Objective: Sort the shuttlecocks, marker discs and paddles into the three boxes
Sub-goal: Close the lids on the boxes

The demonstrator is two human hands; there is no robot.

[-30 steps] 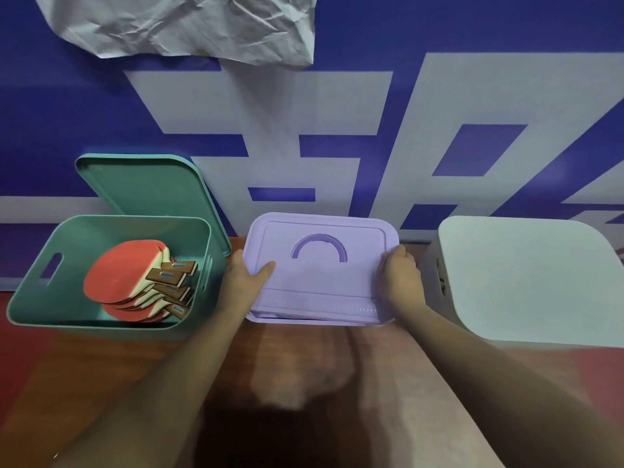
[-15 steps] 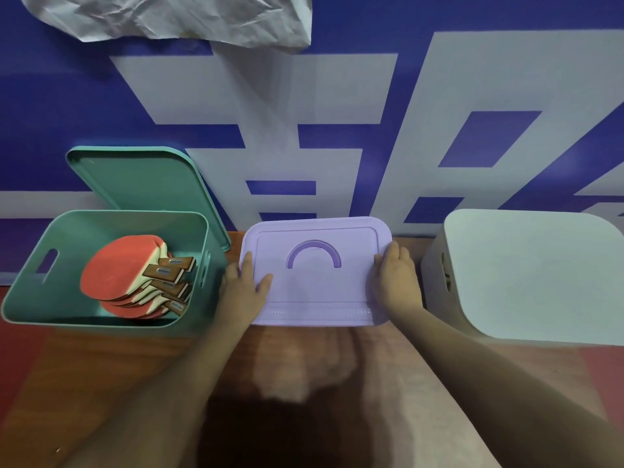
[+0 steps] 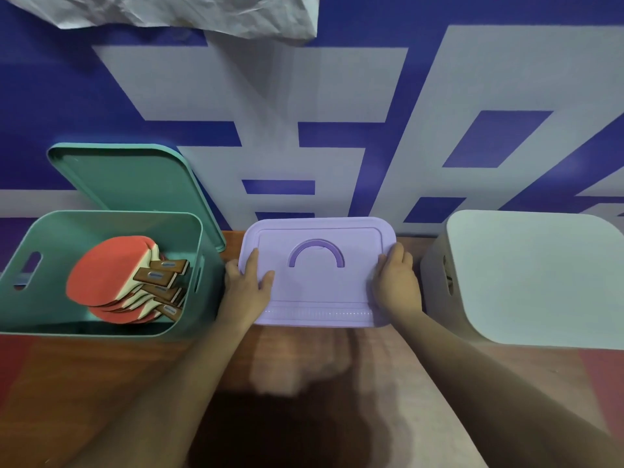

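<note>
The purple lid (image 3: 317, 292) with an arched handle lies flat on the middle box, hiding what is inside. My left hand (image 3: 246, 288) grips the lid's left edge, thumb and one finger on top. My right hand (image 3: 396, 282) grips its right edge, fingers curled over the rim. To the left, the open green box (image 3: 209, 298) holds several red paddles (image 3: 108, 278) with wooden handles, stacked on a slant. On the right stands a white box (image 3: 435, 275), closed by its white lid (image 3: 540, 275). No shuttlecocks or marker discs are visible.
The green lid (image 3: 128, 177) leans against the blue-and-white banner wall (image 3: 337, 113) behind the green box. Crumpled grey paper (image 3: 189, 11) hangs at the top of the wall. The boxes stand in a row on a wooden surface (image 3: 320, 359) in front of me.
The purple lid was tilted, with a gap at its front edge, and has come down flat and square on the middle box. Both hands have stayed at its sides.
</note>
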